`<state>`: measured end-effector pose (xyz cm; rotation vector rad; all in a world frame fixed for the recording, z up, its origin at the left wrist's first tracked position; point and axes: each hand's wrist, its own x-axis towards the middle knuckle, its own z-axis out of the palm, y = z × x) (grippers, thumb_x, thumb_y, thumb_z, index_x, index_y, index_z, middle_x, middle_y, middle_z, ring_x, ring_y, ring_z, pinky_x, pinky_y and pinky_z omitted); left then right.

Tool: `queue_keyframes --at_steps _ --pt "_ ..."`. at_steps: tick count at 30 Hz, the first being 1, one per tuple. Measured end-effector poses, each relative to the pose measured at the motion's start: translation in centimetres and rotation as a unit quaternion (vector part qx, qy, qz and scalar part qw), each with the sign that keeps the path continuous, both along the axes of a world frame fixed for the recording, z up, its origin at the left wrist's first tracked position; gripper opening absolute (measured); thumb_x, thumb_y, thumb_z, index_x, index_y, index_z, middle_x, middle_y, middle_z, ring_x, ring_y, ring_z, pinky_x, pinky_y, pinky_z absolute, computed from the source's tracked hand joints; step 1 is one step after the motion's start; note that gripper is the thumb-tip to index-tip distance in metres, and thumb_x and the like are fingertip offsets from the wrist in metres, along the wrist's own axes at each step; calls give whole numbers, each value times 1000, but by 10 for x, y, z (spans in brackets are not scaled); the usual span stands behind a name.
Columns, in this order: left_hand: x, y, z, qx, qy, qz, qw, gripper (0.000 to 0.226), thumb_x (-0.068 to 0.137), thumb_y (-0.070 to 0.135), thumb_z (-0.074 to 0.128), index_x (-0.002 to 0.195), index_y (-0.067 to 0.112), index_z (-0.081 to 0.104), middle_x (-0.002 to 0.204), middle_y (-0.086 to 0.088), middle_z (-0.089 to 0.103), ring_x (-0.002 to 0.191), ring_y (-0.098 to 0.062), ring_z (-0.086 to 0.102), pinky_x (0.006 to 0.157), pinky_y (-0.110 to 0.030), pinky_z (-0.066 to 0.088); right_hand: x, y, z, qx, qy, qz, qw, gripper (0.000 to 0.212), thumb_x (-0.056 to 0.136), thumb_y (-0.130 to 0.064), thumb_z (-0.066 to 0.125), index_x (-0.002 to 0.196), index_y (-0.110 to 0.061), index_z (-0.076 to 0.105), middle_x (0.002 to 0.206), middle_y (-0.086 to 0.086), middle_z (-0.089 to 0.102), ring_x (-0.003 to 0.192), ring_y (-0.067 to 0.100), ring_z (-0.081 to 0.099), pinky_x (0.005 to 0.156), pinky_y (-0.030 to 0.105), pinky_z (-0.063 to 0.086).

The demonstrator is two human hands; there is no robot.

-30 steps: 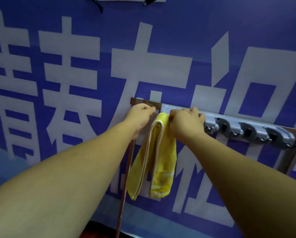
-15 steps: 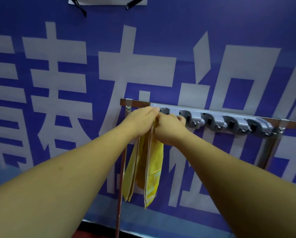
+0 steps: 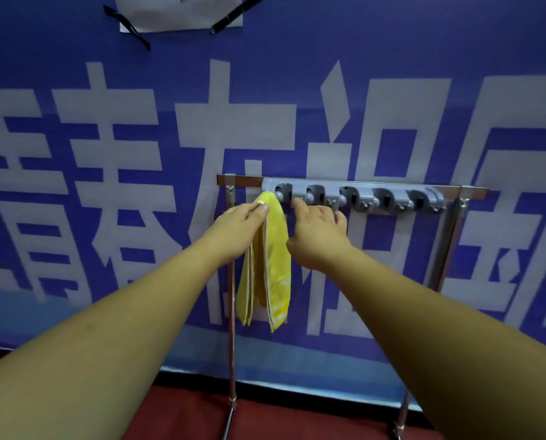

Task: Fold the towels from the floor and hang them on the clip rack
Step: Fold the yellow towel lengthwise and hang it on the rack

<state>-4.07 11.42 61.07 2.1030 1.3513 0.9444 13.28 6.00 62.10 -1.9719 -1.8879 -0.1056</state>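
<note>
Towel (image 3: 273, 255), yellow and folded, hangs from the left hand (image 3: 240, 227), whose grip pinches its top fold just beside the leftmost clip (image 3: 282, 190) of the rack (image 3: 360, 193). Right hand (image 3: 319, 233) grips nothing, forefinger stretched out to the rack.

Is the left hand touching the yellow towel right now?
Touching. The head view shows the left hand pinching the folded top of the yellow towel.

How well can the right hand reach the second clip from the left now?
Probably yes. The right hand holds nothing, and its forefinger points just below the clip rack, beside the second clip. The yellow towel, pinched by the left hand, hangs further left, out of the way.
</note>
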Motion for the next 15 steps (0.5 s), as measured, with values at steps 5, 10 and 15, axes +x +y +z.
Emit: queue_keyframes --at_steps 5,10,15 --pt "6 -84 -8 -4 81 11 997 73 107 68 36 161 19 41 163 -10 42 147 -31 46 118 -50 41 22 -78 -11 -59 29 -67 996 62 95 -26 59 151 -18 34 144 16 53 140 38 40 116 54 28" --pt "19 -161 -59 -33 168 -15 985 81 106 68 39 168 17 26 175 -11 24 159 -33 30 128 -51 29 38 -152 -63 -121 54 -89 987 65 99 -30 59 156 -16 31 138 18 58 132 41 48 107 53 40" --pt "28 -206 -152 -85 224 -37 970 90 99 75 43 167 18 30 173 -12 29 157 -34 34 126 -54 33 39 -198 -154 -188 80 -73 976 67 98 -32 62 155 -14 33 144 18 56 125 41 57 106 54 49"
